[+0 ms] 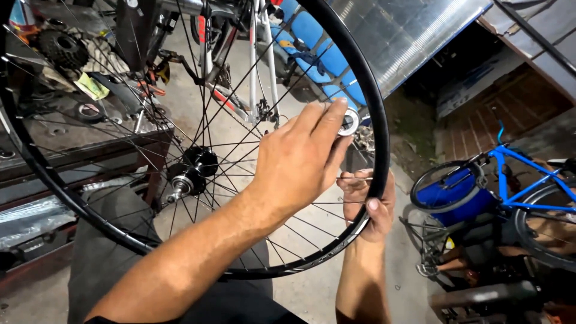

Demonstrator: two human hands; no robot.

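Hands at the rim of a spoked bicycle wheel (180, 174).
Left hand (300, 159) pinches a small round silver tool (349, 122) against the black rim (378, 138); right hand (369, 207) is closed around the rim's lower right edge, thumb on top. Black hub (195, 171) sits at the wheel's centre. Behind, a workbench (78, 129) carries a cassette sprocket (63, 49); a blue bicycle (516, 180) stands to the right.

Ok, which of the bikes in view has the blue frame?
The bike at the right edge, past the right hand. The bike at the top centre, behind the wheel rim, has a white frame.
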